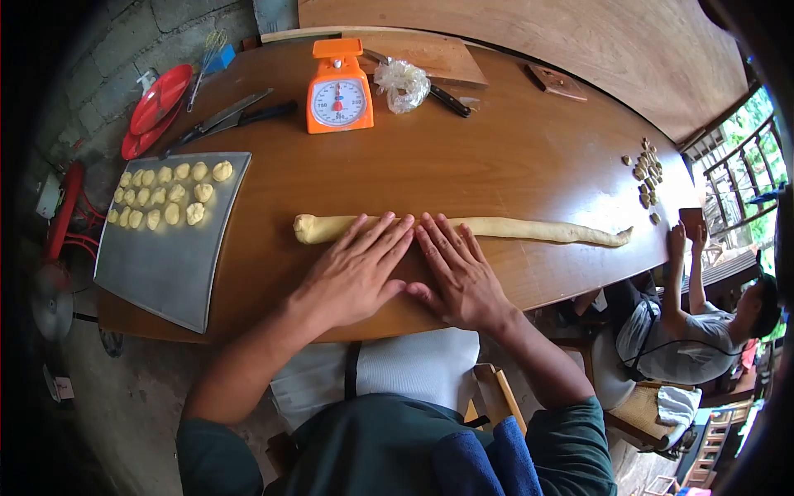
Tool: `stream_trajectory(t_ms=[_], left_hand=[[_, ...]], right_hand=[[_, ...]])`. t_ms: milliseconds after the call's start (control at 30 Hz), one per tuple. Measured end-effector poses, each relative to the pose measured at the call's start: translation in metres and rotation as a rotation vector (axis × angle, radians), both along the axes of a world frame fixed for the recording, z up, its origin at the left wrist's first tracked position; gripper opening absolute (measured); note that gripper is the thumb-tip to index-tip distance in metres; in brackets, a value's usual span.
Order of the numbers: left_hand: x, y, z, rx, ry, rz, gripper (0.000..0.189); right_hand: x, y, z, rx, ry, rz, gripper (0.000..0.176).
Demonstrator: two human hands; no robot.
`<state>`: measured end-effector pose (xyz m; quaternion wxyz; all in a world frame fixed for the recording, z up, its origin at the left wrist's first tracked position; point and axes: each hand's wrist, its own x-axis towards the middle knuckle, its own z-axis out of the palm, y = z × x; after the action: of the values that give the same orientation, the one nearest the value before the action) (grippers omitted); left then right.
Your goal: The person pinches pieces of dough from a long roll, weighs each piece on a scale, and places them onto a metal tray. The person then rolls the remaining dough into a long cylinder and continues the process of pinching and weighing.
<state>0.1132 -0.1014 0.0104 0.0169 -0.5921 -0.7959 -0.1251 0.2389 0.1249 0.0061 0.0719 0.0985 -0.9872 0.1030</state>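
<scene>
A long rope of pale dough (529, 229) lies across the wooden table in front of me, thick at its left end and thinner toward the right. My left hand (351, 273) rests flat with its fingertips on the dough, left of its middle. Beside it my right hand (460, 277) is also flat, fingers stretched over the rope. The two thumbs nearly meet. Both hands hold nothing. To the left, a grey metal tray (161, 269) carries several small dough pieces (176, 193) in rows at its far end.
An orange kitchen scale (339, 95) stands at the back, near a crumpled plastic bag (403, 86) and a knife (449, 101). More knives (223, 120) and red plates (157, 103) lie at back left. Several small brown pieces (648, 172) are at right, where another person (686, 335) sits.
</scene>
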Motion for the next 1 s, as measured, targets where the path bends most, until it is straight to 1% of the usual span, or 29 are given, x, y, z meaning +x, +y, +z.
stream_trajectory(t_ms=[67, 133, 167, 267, 300, 400, 433, 500, 533, 567, 633, 667, 700, 767, 833, 900, 967, 1000], left_hand=[[-0.005, -0.018, 0.003, -0.02, -0.031, -0.007, 0.077], [-0.012, -0.04, 0.006, -0.037, -0.011, 0.086, 0.076], [-0.013, -0.05, 0.009, -0.039, -0.015, 0.083, 0.076], [-0.013, -0.076, 0.017, -0.112, -0.023, 0.192, 0.073], [-0.012, -0.083, 0.018, -0.114, -0.026, 0.19, 0.073], [-0.007, -0.097, 0.023, -0.167, -0.034, 0.294, 0.074], [-0.005, -0.098, 0.022, -0.168, -0.036, 0.293, 0.074], [-0.004, -0.099, 0.021, -0.17, 0.037, 0.355, 0.075], [-0.002, -0.094, 0.021, -0.165, 0.075, 0.355, 0.076], [0.001, -0.086, 0.021, -0.166, 0.074, 0.359, 0.076], [0.008, -0.064, 0.018, -0.126, 0.09, 0.294, 0.077], [0.01, -0.051, 0.012, -0.077, 0.047, 0.256, 0.078], [0.013, -0.036, 0.006, -0.03, 0.005, 0.242, 0.078], [0.012, -0.012, -0.001, 0.05, -0.043, 0.195, 0.078], [0.005, -0.002, -0.008, 0.069, -0.03, 0.178, 0.076], [-0.005, -0.007, -0.007, 0.086, -0.02, 0.156, 0.075], [-0.021, -0.029, -0.003, 0.096, 0.007, 0.207, 0.063], [-0.032, -0.042, -0.002, 0.133, -0.041, 0.247, 0.055]], right_hand=[[0.007, 0.008, -0.002, 0.023, -0.015, -0.046, 0.082], [0.015, 0.031, 0.0, 0.037, -0.027, -0.127, 0.08], [0.021, 0.041, 0.0, 0.036, -0.031, -0.13, 0.08], [0.039, 0.067, -0.002, 0.049, -0.037, -0.274, 0.076], [0.044, 0.074, -0.001, 0.048, -0.041, -0.276, 0.076], [0.058, 0.093, 0.001, 0.094, -0.088, -0.415, 0.074], [0.06, 0.097, 0.001, 0.094, -0.09, -0.416, 0.074], [0.063, 0.1, 0.003, 0.085, -0.119, -0.503, 0.074], [0.063, 0.097, 0.0, 0.081, -0.114, -0.497, 0.078], [0.058, 0.089, -0.002, 0.081, -0.115, -0.493, 0.078], [0.044, 0.063, -0.008, 0.074, -0.053, -0.473, 0.083], [0.034, 0.048, -0.008, 0.017, -0.026, -0.396, 0.086], [0.021, 0.027, -0.003, 0.049, -0.059, -0.342, 0.084], [0.005, -0.007, -0.004, -0.002, -0.005, -0.211, 0.082], [-0.004, -0.02, 0.0, -0.027, 0.003, -0.156, 0.078], [-0.01, -0.019, 0.001, -0.053, 0.008, -0.106, 0.076], [-0.013, 0.008, 0.0, 0.088, 0.019, -0.137, 0.07], [-0.01, 0.023, -0.006, 0.047, 0.074, -0.2, 0.064]])
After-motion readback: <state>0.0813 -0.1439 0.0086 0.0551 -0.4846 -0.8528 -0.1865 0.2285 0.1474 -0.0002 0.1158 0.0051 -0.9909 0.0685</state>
